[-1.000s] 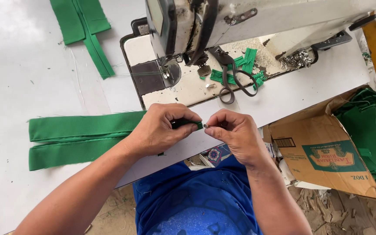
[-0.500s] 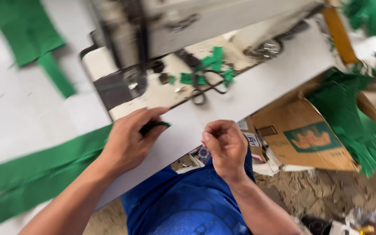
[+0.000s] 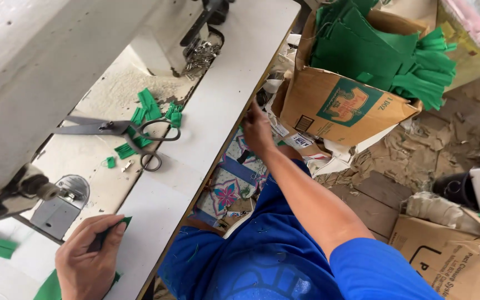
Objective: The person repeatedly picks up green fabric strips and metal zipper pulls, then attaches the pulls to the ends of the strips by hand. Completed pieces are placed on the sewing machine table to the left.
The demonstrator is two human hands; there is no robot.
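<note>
My left hand (image 3: 87, 261) pinches the green fabric strip (image 3: 48, 286) flat on the white sewing table (image 3: 229, 72), near the scissors (image 3: 120, 133). My right hand (image 3: 258, 130) reaches past the table edge toward the cardboard box (image 3: 343, 108) of green pieces; its fingers are hidden, so I cannot tell its grip. With my gaze off the strip, I judge it could slip askew.
</note>
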